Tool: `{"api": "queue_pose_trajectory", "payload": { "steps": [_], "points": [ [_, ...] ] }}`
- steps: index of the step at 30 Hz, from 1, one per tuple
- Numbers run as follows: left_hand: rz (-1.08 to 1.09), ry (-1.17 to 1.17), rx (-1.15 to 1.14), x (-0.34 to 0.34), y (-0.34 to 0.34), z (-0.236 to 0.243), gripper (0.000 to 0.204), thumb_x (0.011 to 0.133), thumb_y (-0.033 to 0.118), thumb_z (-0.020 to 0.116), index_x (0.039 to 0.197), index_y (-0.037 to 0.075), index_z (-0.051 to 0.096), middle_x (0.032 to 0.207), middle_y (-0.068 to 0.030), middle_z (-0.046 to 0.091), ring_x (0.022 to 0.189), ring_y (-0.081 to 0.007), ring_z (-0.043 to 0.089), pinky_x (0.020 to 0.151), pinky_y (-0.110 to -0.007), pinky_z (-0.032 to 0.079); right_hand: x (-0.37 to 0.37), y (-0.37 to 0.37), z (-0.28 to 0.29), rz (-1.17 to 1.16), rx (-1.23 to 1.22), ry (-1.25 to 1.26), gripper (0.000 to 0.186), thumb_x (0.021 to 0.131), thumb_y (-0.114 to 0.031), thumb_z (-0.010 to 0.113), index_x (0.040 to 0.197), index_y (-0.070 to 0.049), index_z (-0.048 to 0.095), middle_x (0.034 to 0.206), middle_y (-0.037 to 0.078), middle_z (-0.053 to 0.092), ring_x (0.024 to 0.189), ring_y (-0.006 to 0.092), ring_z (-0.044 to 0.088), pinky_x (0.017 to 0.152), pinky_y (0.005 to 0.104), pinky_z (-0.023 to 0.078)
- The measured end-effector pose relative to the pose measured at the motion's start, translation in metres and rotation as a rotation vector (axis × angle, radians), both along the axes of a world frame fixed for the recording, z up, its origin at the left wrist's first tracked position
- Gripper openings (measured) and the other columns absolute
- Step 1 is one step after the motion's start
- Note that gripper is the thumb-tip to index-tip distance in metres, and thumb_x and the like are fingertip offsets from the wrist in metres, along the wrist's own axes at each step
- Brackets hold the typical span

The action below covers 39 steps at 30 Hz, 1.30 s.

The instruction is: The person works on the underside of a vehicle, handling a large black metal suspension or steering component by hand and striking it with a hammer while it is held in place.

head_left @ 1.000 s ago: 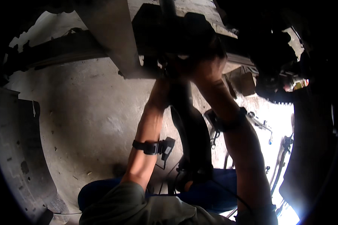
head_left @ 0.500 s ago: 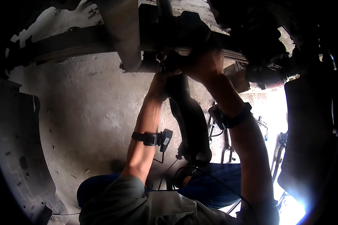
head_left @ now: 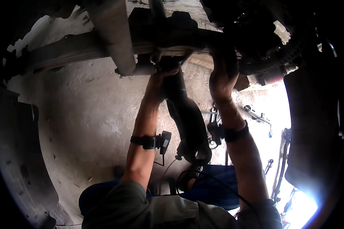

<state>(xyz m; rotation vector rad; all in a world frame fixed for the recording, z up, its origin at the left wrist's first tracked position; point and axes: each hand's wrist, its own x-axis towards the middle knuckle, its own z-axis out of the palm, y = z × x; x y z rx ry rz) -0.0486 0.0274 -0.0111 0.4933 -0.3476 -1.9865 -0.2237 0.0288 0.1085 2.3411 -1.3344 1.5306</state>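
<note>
Overhead, the dark underside of a vehicle point(head_left: 179, 30) fills the top of the view, with a long flat beam point(head_left: 76, 47) running off to the left and a wheel point(head_left: 19, 160) curving down the left edge. Below and behind lies the pale concrete floor point(head_left: 84, 114), where a few hand tools point(head_left: 256, 114) are scattered well apart from the work.

Between the person's raised forearms hangs a thick black tube, seemingly a shock absorber point(head_left: 187, 114), slanting from its upper mount point(head_left: 168, 57) down to a looped lower end point(head_left: 197, 154) above the person's lap. The left hand point(head_left: 158, 82) is curled around the upper part of this tube, fingers wrapped on it just under the mount. The right hand point(head_left: 221, 76) reaches up to the dark chassis parts beside the mount; its fingers are lost in shadow, so whether it grips anything cannot be told.

Judging by this, the step is work at the upper mount. It would go best if the left hand keeps the tube steady and in line with the mount, so nothing binds, while the right hand works squarely on the fastening. The lower end hangs free and could swing, so the hold should stay firm.
</note>
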Motion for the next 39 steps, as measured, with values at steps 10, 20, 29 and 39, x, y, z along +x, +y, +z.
{"api": "queue_pose_trajectory", "payload": {
  "steps": [10,20,29,39],
  "points": [
    [0.0,-0.163,-0.169,-0.001,0.005,0.0,0.027,0.091,0.012,0.065,0.111,-0.005,0.063,0.098,-0.0111,0.068,0.089,-0.0188,0.068,0.081,-0.032,0.057,0.015,0.001,0.002,0.327,1.53,-1.371,0.111,0.086,-0.08,0.041,0.153,0.004,0.013,0.155,0.032,0.021,0.142,0.0511,0.025,0.107,0.0733,0.024],
    [-0.044,0.042,-0.048,0.005,-0.001,-0.003,0.028,0.087,0.011,0.067,0.111,-0.003,0.064,0.094,-0.0102,0.07,0.081,-0.0193,0.069,0.074,-0.031,0.059,0.022,-0.024,-0.008,0.294,1.309,-1.042,0.093,0.084,-0.082,0.041,0.147,-0.014,0.041,0.142,0.018,0.048,0.136,0.0362,0.039,0.107,0.0697,0.024],
    [-0.005,-0.118,-0.178,0.005,0.001,-0.012,0.021,0.092,0.011,0.066,0.108,-0.004,0.067,0.094,-0.0081,0.07,0.081,-0.0139,0.068,0.071,-0.026,0.057,0.034,-0.019,-0.023,0.332,1.058,-1.048,0.101,0.081,-0.086,0.041,0.14,-0.004,0.045,0.131,0.015,0.055,0.117,0.0321,0.054,0.091,0.0596,0.044],
    [0.007,-0.111,-0.225,-0.001,0.002,-0.003,0.024,0.095,0.015,0.063,0.108,-0.005,0.067,0.094,-0.0082,0.071,0.084,-0.0133,0.068,0.073,-0.025,0.056,0.026,-0.025,-0.022,0.221,1.246,-1.085,0.091,0.084,-0.082,0.042,0.132,-0.005,0.052,0.117,0.012,0.06,0.103,0.0266,0.059,0.09,0.0449,0.047]
  ]
}}
